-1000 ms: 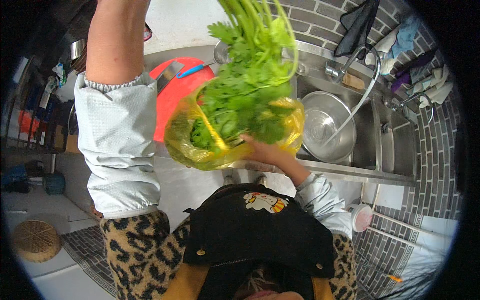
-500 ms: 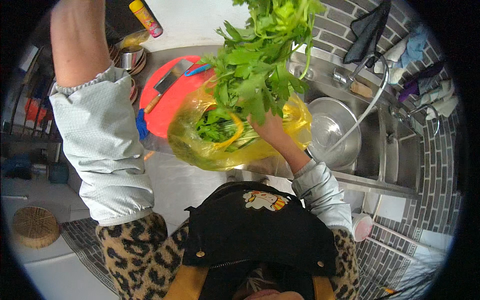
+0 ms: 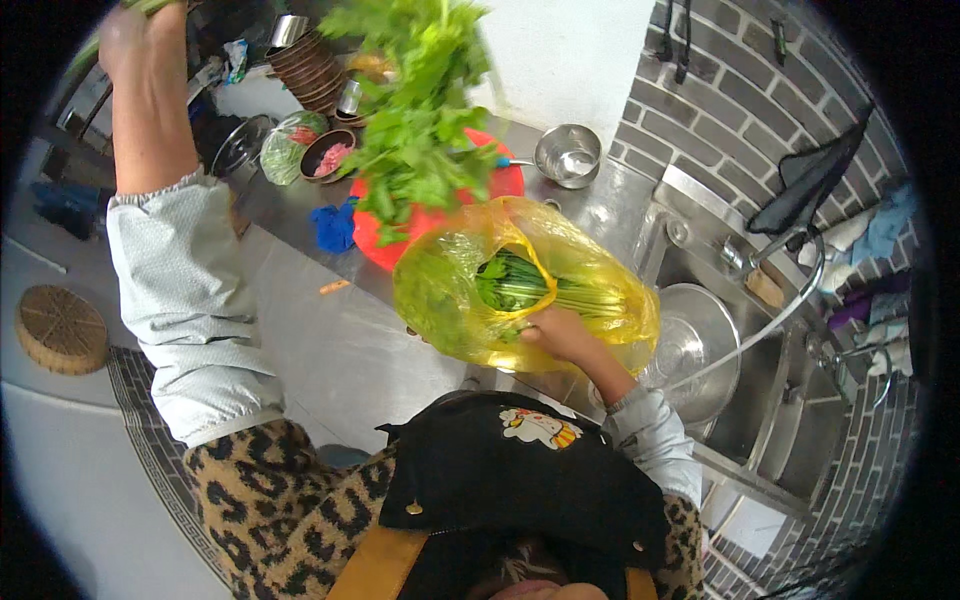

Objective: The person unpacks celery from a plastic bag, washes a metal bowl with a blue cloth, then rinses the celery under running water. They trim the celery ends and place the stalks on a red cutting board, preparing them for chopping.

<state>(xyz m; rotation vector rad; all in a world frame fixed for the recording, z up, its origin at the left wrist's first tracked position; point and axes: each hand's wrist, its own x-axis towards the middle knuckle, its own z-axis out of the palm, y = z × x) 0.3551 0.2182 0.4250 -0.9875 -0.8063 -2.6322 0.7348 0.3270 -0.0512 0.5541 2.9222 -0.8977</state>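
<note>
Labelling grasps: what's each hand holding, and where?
Left hand: leafy greens, apparently by the stems, at the frame's edge. Right hand: yellow bag, by its opening's near side.

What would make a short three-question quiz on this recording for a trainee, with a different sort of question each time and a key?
1. True or false: the left hand shows lower in the picture than the right hand.

2. Which thing sits in the sink?
A) a wicker stool
B) a steel basin
C) a stack of brown bowls

3. Fill in the colour: leafy greens show inside the ____ bag.

Key:
1. False; the left hand shows near the top edge.
2. B
3. Yellow
</note>
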